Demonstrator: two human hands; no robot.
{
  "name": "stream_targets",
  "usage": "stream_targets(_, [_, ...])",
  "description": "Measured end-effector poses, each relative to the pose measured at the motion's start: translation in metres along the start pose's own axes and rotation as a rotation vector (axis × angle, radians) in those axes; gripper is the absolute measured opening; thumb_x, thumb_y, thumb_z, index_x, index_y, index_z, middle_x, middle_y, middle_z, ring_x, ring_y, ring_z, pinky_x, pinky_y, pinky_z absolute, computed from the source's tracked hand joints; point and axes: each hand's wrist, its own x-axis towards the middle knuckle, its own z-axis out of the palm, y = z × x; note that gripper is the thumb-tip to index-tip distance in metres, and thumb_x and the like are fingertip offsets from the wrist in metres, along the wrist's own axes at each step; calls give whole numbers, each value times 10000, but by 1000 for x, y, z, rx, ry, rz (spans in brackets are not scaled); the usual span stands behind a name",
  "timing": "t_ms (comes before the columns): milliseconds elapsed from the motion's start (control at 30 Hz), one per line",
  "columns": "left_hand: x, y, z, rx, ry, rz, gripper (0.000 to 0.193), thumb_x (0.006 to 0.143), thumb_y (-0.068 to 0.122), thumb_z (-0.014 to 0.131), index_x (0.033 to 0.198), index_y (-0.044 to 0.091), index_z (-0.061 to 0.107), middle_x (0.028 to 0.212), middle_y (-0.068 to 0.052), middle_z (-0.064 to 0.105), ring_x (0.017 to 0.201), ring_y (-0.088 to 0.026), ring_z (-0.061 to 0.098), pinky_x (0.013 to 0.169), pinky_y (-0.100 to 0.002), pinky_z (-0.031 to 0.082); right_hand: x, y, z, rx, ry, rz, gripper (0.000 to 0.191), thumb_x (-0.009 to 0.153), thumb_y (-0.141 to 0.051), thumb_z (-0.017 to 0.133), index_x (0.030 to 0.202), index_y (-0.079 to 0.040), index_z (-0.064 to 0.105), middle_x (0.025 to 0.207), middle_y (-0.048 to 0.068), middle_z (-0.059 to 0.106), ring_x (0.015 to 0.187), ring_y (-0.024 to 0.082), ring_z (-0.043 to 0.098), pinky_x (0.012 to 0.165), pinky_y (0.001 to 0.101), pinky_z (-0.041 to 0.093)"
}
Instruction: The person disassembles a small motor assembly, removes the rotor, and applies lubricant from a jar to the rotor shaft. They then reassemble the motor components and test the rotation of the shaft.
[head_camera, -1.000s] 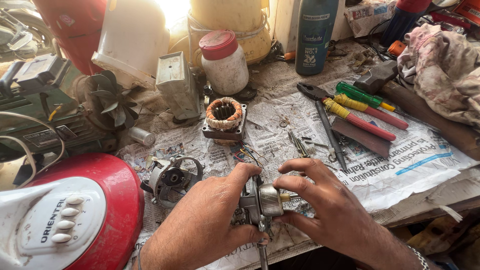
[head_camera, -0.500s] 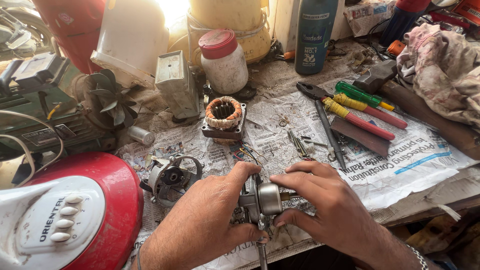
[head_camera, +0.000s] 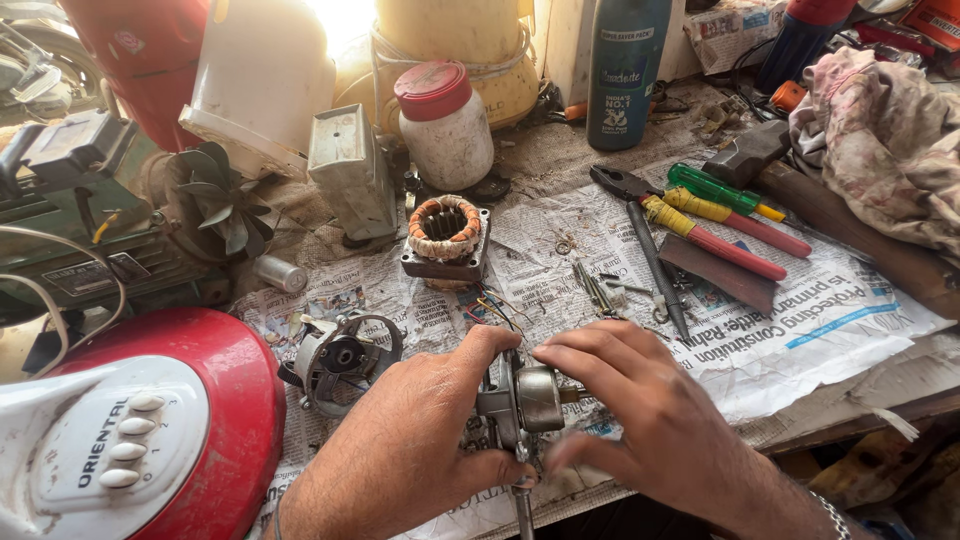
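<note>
- Head view: at 6 o'clock in the frame we hold a small grey metal motor part over the newspaper that covers the workbench.
- Our left hand is closed round the part's left side, thumb below, fingers over the top.
- Our right hand grips its rounded right end, fingers curled narrow and slightly blurred.
- At 12 o'clock from the part sits a copper-wound stator; at 9 o'clock, just beside our left hand, a round motor housing.
- At 2 o'clock lie pliers and screwdrivers, well apart from our hands.
- A red and white fan base fills 8 o'clock.
</note>
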Motion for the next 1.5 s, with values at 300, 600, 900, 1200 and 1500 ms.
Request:
stream_targets(300, [2,5,0,0,14,-13,851,621,305,914,1344,78,526,1002,-192,729,1018,-393,699,862,-463,534,1,-2,0,-78,-13,61,640,787,-380,867,1297,-83,618,1262,94,640,1261,329,570,1053,472,427])
stream_targets(600, [5,5,11,-33,163,217,926,596,308,901,1375,-9,512,1191,-224,696,1107,-403,674,915,-438,529,-1,-6,4,-149,2,-71,595,713,-210,829,1244,-46,616,1279,107,659,1251,332,587,1045,493,428])
stream_targets(900, [7,4,6,65,83,122,973,591,351,933,1416,30,531,1061,-190,733,1034,-395,678,901,-456,519,-1,-5,-3,-19,6,29,607,682,-202,832,1245,-55,660,1230,95,684,1208,313,627,1021,478,451])
stream_targets(1200, [5,2,1,35,65,107,889,595,326,929,1356,56,557,984,-174,739,966,-380,696,842,-453,532,-2,-5,-6,75,77,123,632,685,-304,942,1234,-112,693,1105,51,749,1114,222,661,1011,433,444])
stream_targets(1500, [6,-4,-5,-25,62,97,933,541,301,933,1365,57,569,988,-183,748,979,-363,724,838,-431,551,-7,-3,-8,-184,152,-121,475,724,-130,893,1154,-152,692,1177,32,797,1186,237,671,998,445,470])
